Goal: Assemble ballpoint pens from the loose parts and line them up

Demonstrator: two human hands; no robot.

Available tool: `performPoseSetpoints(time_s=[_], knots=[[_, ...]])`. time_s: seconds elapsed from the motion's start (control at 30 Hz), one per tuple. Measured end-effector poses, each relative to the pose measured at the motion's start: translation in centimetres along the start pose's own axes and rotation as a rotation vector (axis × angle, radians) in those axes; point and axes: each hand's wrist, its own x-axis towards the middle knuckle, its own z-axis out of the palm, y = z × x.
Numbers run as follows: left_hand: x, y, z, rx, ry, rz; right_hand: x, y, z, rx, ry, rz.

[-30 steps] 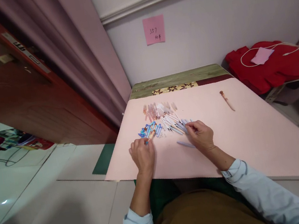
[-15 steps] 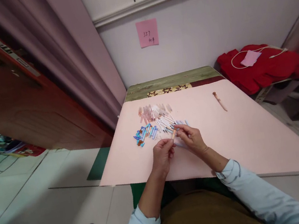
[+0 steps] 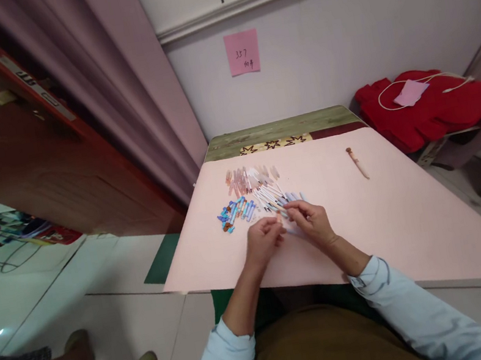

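Note:
My left hand (image 3: 264,240) is closed in a pinch on a small tan pen part (image 3: 279,217). Close beside it, my right hand (image 3: 312,223) has thumb and fingers pinched together; what they hold is too small to make out. Just beyond the fingertips, white pen refills with dark tips (image 3: 266,195) lie in a loose fan. Several pale blue tubes (image 3: 294,196) stick out behind my right hand. To the left is a pile of blue and brown pen pieces (image 3: 235,210). Farther back lie brownish translucent barrels (image 3: 238,181).
A pen with a brown topper (image 3: 357,163) lies on the right of the pink-covered table (image 3: 398,227). Red cloth (image 3: 437,108) with a white cable is at the back right. A wooden door (image 3: 44,152) stands left. Another person's foot (image 3: 79,351) is on the floor at lower left.
My hands have moved slightly apart, the tan part staying at my left fingertips. The view has shifted a little. Another person's legs have come into view at lower left.

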Motion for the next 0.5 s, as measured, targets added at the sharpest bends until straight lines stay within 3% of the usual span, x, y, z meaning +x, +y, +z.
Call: performPoseSetpoints(time_s=[0.1, 0.17, 0.3, 0.5], knots=[[1.7, -0.4, -2.2, -0.284, 0.18, 0.046, 0.0, 0.3, -0.1, -0.165, 0.134, -0.008], [2.4, -0.8, -3.4, -0.445, 0.207, 0.055, 0.0, 0.4, 0.0, -0.274, 0.173, -0.029], [2.7, -1.6, -3.8, -0.612, 0.138, 0.062, -0.2, 0.4, 0.3, -0.419, 0.165, -0.098], [2.0, -1.7, -3.6, -0.647, 0.051, 0.125, -0.3, 0.4, 0.4, -0.496, 0.172, -0.109]])
